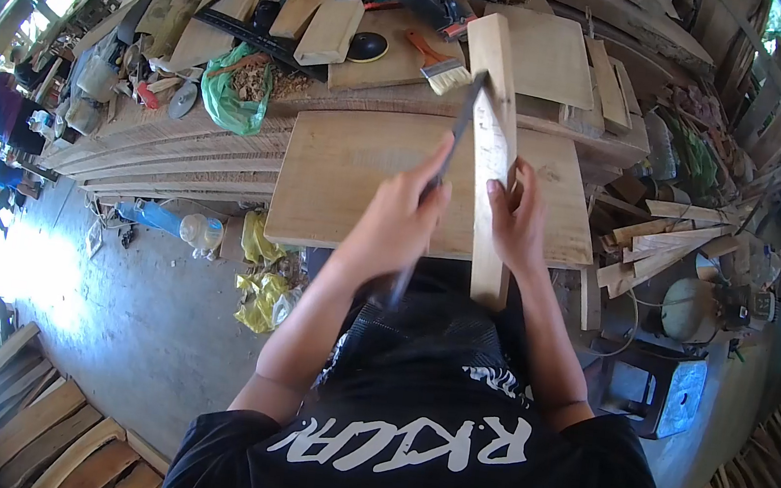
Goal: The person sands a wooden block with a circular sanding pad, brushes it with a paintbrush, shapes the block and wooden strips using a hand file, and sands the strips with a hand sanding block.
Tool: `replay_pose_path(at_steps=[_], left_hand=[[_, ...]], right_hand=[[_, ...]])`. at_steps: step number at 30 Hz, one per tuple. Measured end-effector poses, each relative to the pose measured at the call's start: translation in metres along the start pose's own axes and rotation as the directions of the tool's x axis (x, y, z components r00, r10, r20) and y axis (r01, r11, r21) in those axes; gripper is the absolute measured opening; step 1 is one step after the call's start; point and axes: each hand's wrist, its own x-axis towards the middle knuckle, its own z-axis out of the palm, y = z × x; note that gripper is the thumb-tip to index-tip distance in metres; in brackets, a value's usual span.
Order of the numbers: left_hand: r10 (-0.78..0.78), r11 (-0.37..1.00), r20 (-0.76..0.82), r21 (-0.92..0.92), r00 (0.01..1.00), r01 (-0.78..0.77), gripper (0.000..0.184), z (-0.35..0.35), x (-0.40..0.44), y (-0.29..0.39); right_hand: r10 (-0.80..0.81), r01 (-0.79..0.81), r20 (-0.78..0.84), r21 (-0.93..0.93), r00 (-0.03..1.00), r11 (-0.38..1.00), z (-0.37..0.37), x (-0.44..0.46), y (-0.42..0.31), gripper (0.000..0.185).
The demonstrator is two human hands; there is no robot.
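My left hand (401, 211) is wrapped round a long dark, narrow, flat tool (466, 117); its exact kind does not show. The tool slants up and right, its tip touching or just over a wooden bar (492, 198); the lower end is blurred. My right hand (518, 223) grips that bar from its right side, thumb on the top face. Pale and squared, the bar carries dark handwritten marks and stands lengthwise over a wooden board (362, 158). Its near end reaches past the board's front edge towards my lap.
Behind the board, stacked planks (187, 156) bear a paintbrush (437, 62), a sanding disc (368, 47), a green plastic bag (233, 93) and wood pieces. A stool (660, 389) and a round tank (690, 308) stand right. Another person (5, 111) is at far left.
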Motion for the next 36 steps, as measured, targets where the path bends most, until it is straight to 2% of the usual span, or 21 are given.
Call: replay_pose_path(at_steps=[1, 5, 9, 10, 11, 13, 14, 16, 19, 22, 23, 26, 28, 29, 32, 33, 36], left_hand=[[-0.092, 0.993, 0.029, -0.078, 0.995, 0.094, 0.060, -0.009, 0.008, 0.008], [-0.040, 0.991, -0.076, -0.134, 0.996, 0.029, 0.060, -0.017, 0.033, -0.004], [0.045, 0.996, -0.036, 0.083, 0.998, -0.042, 0.059, 0.013, 0.003, -0.026], [0.033, 0.985, 0.012, 0.170, 0.999, -0.034, 0.058, 0.023, -0.008, -0.026], [0.163, 0.976, -0.021, 0.151, 0.986, -0.158, 0.058, 0.038, -0.019, -0.034], [0.225, 0.969, -0.018, 0.114, 0.974, -0.221, 0.057, 0.045, -0.027, -0.035], [0.159, 0.983, 0.025, 0.093, 0.987, -0.161, 0.057, 0.041, -0.029, -0.023], [0.127, 0.988, 0.042, 0.086, 0.991, -0.130, 0.057, 0.037, -0.026, -0.015], [0.185, 0.975, -0.039, 0.133, 0.982, -0.178, 0.057, 0.026, 0.005, -0.009], [0.143, 0.977, -0.125, 0.176, 0.982, -0.120, 0.058, 0.015, 0.038, 0.002], [0.167, 0.969, -0.162, 0.210, 0.973, -0.131, 0.059, 0.014, 0.048, -0.002], [-0.002, 0.998, -0.070, -0.068, 0.998, -0.002, 0.060, 0.012, 0.050, -0.014], [-0.011, 0.983, -0.016, -0.183, 1.000, 0.008, 0.060, 0.015, 0.039, -0.021], [-0.017, 0.971, 0.011, -0.240, 1.000, 0.019, 0.060, 0.018, 0.031, -0.023], [-0.076, 0.957, 0.072, -0.276, 0.995, 0.093, 0.059, 0.020, 0.012, -0.023], [-0.079, 0.956, 0.082, -0.275, 0.993, 0.099, 0.059, 0.021, 0.008, -0.024], [-0.034, 0.974, 0.051, -0.220, 0.998, 0.045, 0.059, 0.018, -0.003, -0.019]], right_hand=[[0.010, -0.010, 0.013, 0.033, 1.000, 0.999, 0.004, -0.005, 0.000, 0.042], [0.034, -0.037, 0.044, 0.067, 0.998, 0.997, 0.012, -0.010, 0.001, 0.043], [0.041, -0.041, -0.011, 0.048, 0.999, 0.998, 0.019, -0.007, 0.022, 0.042], [0.073, -0.070, -0.017, 0.117, 0.997, 0.991, 0.019, -0.006, 0.028, 0.042], [0.103, -0.097, -0.018, 0.186, 0.995, 0.978, 0.019, -0.005, 0.034, 0.041], [0.119, -0.105, -0.029, 0.300, 0.992, 0.948, 0.017, -0.004, 0.037, 0.040], [0.120, -0.107, -0.026, 0.301, 0.992, 0.948, 0.017, -0.005, 0.038, 0.040], [0.117, -0.103, -0.029, 0.301, 0.993, 0.948, 0.016, -0.006, 0.041, 0.041], [0.149, -0.159, 0.059, 0.275, 0.987, 0.948, 0.013, -0.009, 0.017, 0.044], [0.048, -0.076, 0.083, 0.392, 0.995, 0.917, 0.032, -0.017, 0.035, 0.048], [0.068, -0.109, 0.104, 0.461, 0.992, 0.881, 0.035, -0.017, 0.035, 0.048], [0.158, -0.244, 0.189, 0.636, 0.969, 0.733, 0.033, -0.016, 0.033, 0.050], [0.257, -0.383, 0.285, 0.721, 0.923, 0.577, 0.024, -0.013, 0.027, 0.050], [0.220, -0.357, 0.282, 0.703, 0.934, 0.615, 0.020, -0.011, 0.027, 0.047], [0.333, -0.461, 0.355, 0.824, 0.873, 0.330, 0.012, 0.000, 0.033, 0.042], [0.377, -0.467, 0.341, 0.823, 0.861, 0.323, 0.009, 0.003, 0.032, 0.042], [0.387, -0.440, 0.278, 0.783, 0.879, 0.439, 0.002, 0.018, 0.038, 0.045]])
